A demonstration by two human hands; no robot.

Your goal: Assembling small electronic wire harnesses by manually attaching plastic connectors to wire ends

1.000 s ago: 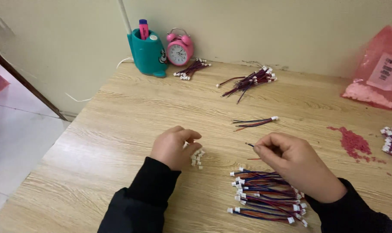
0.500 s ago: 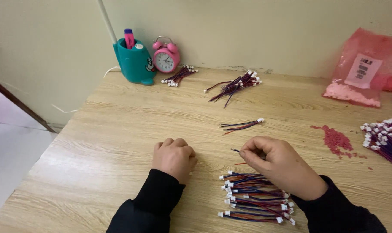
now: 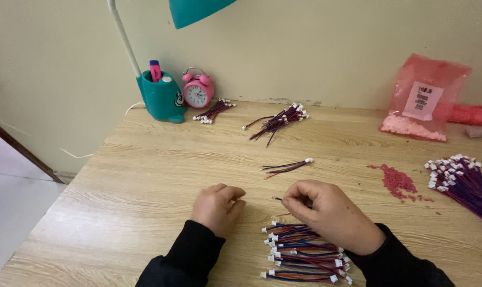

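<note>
Right hand is pinching a thin wire in a narrow grip, tip pointing 9 o'clock at the curled left hand; its grip unclear; best steadying both on the counter.

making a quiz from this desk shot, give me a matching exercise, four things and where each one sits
Things:
1. alarm clock
2. pink bag
3. finished wire pile
4. red crumbs

Places:
A. near edge, under the right hand
B. far right, against the wall
C. beside the teal pen holder
D. bare wood right of centre

Pairs: 1-C, 2-B, 3-A, 4-D
</note>
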